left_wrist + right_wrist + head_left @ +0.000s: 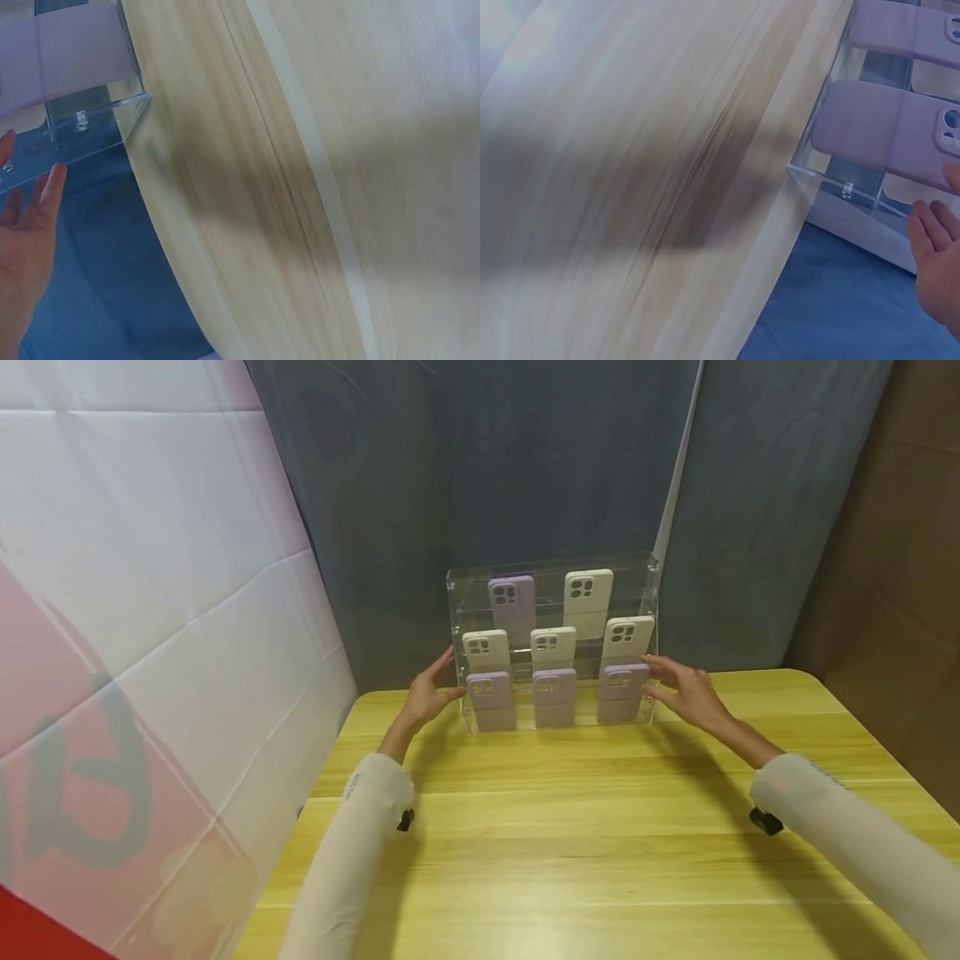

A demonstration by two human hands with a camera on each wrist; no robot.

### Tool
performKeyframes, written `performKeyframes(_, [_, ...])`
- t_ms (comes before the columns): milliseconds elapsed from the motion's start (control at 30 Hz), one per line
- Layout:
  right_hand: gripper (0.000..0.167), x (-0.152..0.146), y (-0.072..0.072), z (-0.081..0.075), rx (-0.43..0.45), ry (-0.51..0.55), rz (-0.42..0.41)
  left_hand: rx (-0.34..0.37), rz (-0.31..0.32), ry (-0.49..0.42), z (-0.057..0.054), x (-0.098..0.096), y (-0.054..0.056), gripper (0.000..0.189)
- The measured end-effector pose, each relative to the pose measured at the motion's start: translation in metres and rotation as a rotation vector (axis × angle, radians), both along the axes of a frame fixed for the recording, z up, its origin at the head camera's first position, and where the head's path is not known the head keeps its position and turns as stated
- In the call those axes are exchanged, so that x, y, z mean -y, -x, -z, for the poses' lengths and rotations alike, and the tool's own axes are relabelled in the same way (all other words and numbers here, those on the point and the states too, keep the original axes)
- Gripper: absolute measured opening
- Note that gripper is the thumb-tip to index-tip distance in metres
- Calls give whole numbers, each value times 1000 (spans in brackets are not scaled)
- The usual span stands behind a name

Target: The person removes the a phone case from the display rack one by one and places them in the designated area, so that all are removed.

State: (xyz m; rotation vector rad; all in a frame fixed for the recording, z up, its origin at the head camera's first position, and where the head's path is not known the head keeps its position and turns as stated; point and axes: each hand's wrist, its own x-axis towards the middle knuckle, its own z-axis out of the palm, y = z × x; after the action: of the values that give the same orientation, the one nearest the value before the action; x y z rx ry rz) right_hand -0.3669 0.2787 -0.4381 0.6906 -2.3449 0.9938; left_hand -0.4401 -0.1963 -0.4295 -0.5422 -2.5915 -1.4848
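A clear acrylic display stand (550,585) stands at the table's far edge, holding phone cases in tiered rows. Its top row has one lilac case (512,610) and one cream case (588,602). Three cream cases (552,647) fill the middle row, and three lilac cases (554,697) the bottom one. My left hand (427,697) is at the stand's left side, its fingers extended along the side panel (94,135) and thumb near the front edge. At the opposite side, my right hand (688,693) has its fingers straight against the panel, thumb near the lower right case (855,124).
The wooden table (570,843) stretches from the stand toward me. A grey-blue curtain (487,468) hangs right behind the stand. A white printed cloth (195,527) borders the left, and a brown panel (892,610) the right.
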Motion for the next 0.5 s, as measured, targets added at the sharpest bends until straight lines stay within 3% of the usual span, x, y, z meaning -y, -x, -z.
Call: performKeyframes(500, [39, 12, 7, 5, 60, 125, 37, 16, 5, -127, 12, -9, 5, 87])
